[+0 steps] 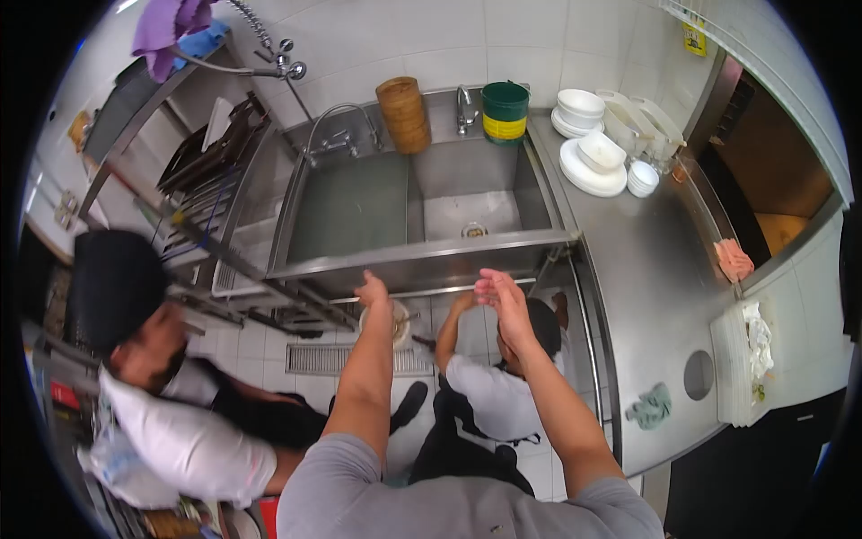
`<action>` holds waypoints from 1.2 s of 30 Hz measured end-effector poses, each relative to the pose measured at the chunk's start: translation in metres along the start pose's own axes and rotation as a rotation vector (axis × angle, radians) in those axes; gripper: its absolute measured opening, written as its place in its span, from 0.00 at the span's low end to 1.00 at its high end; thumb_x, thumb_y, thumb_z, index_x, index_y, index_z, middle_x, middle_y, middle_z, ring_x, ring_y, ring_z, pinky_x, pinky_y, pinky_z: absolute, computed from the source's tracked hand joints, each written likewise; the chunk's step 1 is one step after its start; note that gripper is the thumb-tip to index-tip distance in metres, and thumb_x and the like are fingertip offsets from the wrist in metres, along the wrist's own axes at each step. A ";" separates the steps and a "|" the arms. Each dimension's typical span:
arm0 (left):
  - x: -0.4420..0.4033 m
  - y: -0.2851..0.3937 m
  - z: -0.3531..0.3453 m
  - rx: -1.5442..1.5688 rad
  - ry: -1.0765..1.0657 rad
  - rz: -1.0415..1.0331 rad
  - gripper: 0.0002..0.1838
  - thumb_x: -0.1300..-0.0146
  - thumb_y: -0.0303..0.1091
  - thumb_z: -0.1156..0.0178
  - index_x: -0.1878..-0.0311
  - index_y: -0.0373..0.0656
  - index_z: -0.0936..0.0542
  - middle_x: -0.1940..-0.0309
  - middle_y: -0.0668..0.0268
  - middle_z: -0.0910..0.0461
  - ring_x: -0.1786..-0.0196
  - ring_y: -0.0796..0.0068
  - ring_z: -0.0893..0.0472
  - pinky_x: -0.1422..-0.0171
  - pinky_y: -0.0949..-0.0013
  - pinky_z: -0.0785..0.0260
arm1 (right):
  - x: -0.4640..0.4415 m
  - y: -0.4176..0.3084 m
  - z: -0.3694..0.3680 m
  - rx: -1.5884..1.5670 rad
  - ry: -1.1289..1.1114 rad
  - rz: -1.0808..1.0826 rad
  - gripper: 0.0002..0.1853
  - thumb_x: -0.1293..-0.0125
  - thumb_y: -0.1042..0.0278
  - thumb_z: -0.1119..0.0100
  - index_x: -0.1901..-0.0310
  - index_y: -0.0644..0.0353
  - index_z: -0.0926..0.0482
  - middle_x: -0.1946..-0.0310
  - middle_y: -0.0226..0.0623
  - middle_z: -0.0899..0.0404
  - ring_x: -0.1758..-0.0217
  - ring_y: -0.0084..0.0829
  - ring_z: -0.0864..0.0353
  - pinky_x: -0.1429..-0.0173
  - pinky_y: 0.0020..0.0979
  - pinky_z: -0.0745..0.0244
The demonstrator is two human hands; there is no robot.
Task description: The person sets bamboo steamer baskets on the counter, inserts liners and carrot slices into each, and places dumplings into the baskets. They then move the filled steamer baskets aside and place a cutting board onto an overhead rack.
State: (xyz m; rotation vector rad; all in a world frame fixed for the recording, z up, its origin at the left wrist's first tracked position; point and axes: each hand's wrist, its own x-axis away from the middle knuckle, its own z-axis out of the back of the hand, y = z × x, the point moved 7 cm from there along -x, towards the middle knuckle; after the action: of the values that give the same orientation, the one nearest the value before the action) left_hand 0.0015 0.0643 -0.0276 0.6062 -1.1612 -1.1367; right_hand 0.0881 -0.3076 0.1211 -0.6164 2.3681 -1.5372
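Observation:
Both my arms reach forward in front of a steel double sink (422, 247). My left hand (372, 289) is in the air near the sink's front edge, thumb raised and fingers stretched out, holding nothing that I can see. Further right, my right hand (505, 304) is raised with its fingers apart, nothing in it. Below and between my arms a person in a white shirt (494, 395) crouches under the sink, one hand (462, 305) up near its front. A white bucket (400, 325) stands on the floor beyond my left forearm, partly hidden by it.
Another person in a dark cap (121, 287) is close on my left. Bamboo steamers (404, 115) and a green-yellow bucket (505, 112) stand behind the sink. White dishes (588, 166) and a green cloth (650, 407) lie on the right counter (628, 287). A floor grate (314, 358) lies below.

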 end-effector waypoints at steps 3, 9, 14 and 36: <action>-0.048 -0.021 -0.065 -0.104 0.366 0.127 0.49 0.32 0.65 0.44 0.27 0.26 0.39 0.33 0.37 0.32 0.33 0.36 0.29 0.28 0.45 0.35 | -0.101 0.033 0.002 -0.031 -0.042 -0.193 0.24 0.18 0.50 0.55 0.39 0.63 0.22 0.51 0.35 0.19 0.48 0.28 0.20 0.42 0.31 0.25; -0.112 0.030 -0.072 -0.208 0.473 -0.099 0.58 0.31 0.62 0.42 0.21 0.24 0.61 0.29 0.29 0.45 0.32 0.30 0.33 0.28 0.41 0.38 | -0.344 0.123 -0.073 -0.250 0.037 -0.318 0.32 0.22 0.44 0.54 0.34 0.66 0.29 0.40 0.44 0.24 0.36 0.37 0.26 0.34 0.41 0.29; -0.103 0.043 -0.066 -0.188 0.490 -0.199 0.63 0.32 0.61 0.37 0.21 0.24 0.66 0.31 0.28 0.47 0.30 0.29 0.38 0.26 0.40 0.42 | -0.539 0.219 -0.075 -0.270 0.260 -0.295 0.40 0.25 0.39 0.53 0.29 0.72 0.37 0.35 0.50 0.29 0.31 0.41 0.28 0.28 0.43 0.32; -0.102 0.056 -0.068 -0.193 0.428 -0.155 0.58 0.32 0.63 0.39 0.17 0.40 0.63 0.27 0.30 0.56 0.26 0.26 0.44 0.26 0.35 0.43 | -0.582 0.237 -0.095 -0.782 0.391 -0.041 0.32 0.23 0.44 0.66 0.29 0.54 0.29 0.30 0.40 0.26 0.30 0.47 0.24 0.28 0.53 0.27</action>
State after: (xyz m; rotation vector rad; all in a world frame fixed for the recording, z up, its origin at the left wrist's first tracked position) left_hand 0.0875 0.1665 -0.0425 0.7545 -0.6404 -1.1629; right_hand 0.5085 0.1297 -0.0670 -0.5340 3.2814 -0.7293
